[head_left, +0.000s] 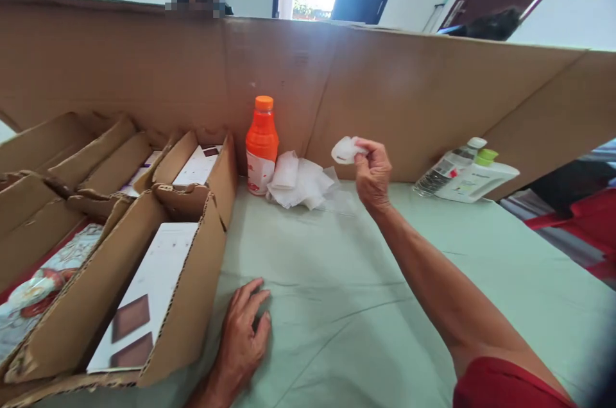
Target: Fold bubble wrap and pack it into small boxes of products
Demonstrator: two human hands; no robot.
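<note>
My right hand (374, 170) is raised over the back of the table and pinches a small, crumpled, whitish translucent piece (344, 151) between thumb and fingers. Whether it is tissue or thin plastic, I cannot tell. Just left of it, several white wipe-like sheets (303, 183) lie heaped on the green cloth (337, 280). An orange bottle (262, 145) with an orange cap stands upright beside that heap. My left hand (244, 334) rests on the cloth near the front, fingers spread and holding nothing, close to the right side of a cardboard box.
Cardboard compartments (190, 305) fill the left side, with white printed boxes (149, 286) and a patterned packet (52, 280) inside. A cardboard wall (409, 93) runs along the back. At right, a clear bottle (445, 170) and a white bottle (481, 180) with a green cap lean tilted.
</note>
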